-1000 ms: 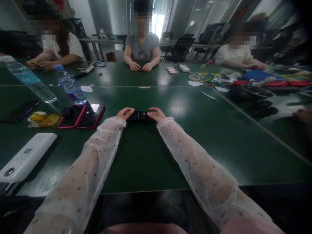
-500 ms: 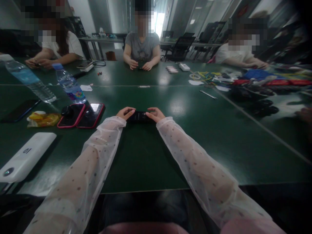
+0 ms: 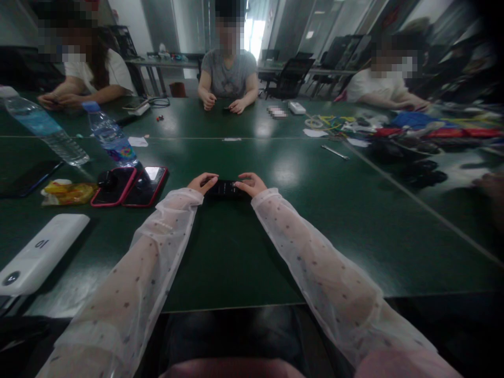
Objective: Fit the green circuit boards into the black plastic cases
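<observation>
A black phone-like device [image 3: 225, 189] with small lit marks on its dark face lies sideways between my hands, low over the table. My left hand [image 3: 203, 182] grips its left end, thumb on the near face. At the right end, my right hand [image 3: 252, 184] holds it the same way, the thumb tip near a small bright spot. The fingers behind the device are partly hidden. Sheer white dotted sleeves cover both my forearms.
Two pink-cased phones [image 3: 145, 187], a yellow packet [image 3: 70, 193], water bottles [image 3: 112, 135] and a white power bank [image 3: 43, 252] stand or lie leftward on the green table [image 3: 232, 262]. A wrench [image 3: 335, 152] and tangled cables [image 3: 326, 123] are rightward. Several people sit around.
My hands and the device stay nearly still. The view shifts very slightly. Across the table, the person in grey has moved their left-side hand a little away from their small dark object.
</observation>
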A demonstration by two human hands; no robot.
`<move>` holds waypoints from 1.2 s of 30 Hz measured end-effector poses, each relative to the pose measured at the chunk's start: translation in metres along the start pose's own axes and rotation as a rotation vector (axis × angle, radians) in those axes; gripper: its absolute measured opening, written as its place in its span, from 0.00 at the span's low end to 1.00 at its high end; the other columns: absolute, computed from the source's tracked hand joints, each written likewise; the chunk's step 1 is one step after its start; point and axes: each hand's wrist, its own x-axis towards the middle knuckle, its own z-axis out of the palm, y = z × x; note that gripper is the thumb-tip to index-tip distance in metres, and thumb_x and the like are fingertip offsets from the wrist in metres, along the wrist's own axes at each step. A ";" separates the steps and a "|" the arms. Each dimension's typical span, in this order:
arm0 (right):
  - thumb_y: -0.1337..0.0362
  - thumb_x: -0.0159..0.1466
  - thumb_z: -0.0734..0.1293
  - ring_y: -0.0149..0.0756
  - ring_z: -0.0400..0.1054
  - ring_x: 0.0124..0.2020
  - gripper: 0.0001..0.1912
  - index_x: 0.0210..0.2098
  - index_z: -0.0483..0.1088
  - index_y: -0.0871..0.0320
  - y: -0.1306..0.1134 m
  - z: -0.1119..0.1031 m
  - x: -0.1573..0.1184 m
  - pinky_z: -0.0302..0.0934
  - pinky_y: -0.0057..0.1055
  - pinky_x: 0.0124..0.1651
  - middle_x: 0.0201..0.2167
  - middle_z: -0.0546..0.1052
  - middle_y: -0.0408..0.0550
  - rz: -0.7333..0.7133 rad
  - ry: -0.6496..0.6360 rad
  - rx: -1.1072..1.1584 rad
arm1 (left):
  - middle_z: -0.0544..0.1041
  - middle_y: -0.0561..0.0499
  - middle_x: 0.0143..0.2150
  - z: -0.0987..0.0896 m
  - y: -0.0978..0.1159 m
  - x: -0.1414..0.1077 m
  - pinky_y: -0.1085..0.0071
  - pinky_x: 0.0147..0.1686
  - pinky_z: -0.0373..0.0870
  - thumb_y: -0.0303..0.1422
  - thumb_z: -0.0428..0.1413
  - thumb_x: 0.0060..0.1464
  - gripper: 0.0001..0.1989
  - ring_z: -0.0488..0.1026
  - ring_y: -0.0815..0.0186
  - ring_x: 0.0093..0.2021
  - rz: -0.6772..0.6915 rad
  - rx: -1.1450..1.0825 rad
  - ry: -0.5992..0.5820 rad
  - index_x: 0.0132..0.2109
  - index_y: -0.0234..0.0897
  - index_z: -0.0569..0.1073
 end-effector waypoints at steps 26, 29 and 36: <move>0.53 0.52 0.78 0.44 0.76 0.50 0.31 0.51 0.65 0.51 0.014 -0.014 0.007 0.62 0.56 0.64 0.45 0.79 0.47 -0.098 -0.205 -0.165 | 0.79 0.41 0.52 0.000 -0.006 0.003 0.60 0.54 0.71 0.64 0.47 0.56 0.39 0.75 0.52 0.53 0.040 0.117 0.028 0.55 0.34 0.76; 0.53 0.52 0.78 0.43 0.77 0.48 0.31 0.50 0.65 0.52 0.012 -0.013 0.005 0.64 0.53 0.62 0.44 0.79 0.48 -0.123 -0.207 -0.157 | 0.79 0.40 0.53 0.000 -0.007 0.003 0.60 0.54 0.70 0.62 0.47 0.57 0.38 0.75 0.52 0.53 0.048 0.115 0.024 0.55 0.33 0.76; 0.54 0.54 0.78 0.42 0.76 0.47 0.28 0.49 0.65 0.52 0.008 -0.014 0.003 0.64 0.53 0.62 0.43 0.79 0.47 -0.108 -0.218 -0.172 | 0.79 0.41 0.53 0.000 -0.005 0.003 0.60 0.54 0.71 0.61 0.48 0.58 0.36 0.76 0.53 0.53 0.026 0.104 0.018 0.55 0.34 0.76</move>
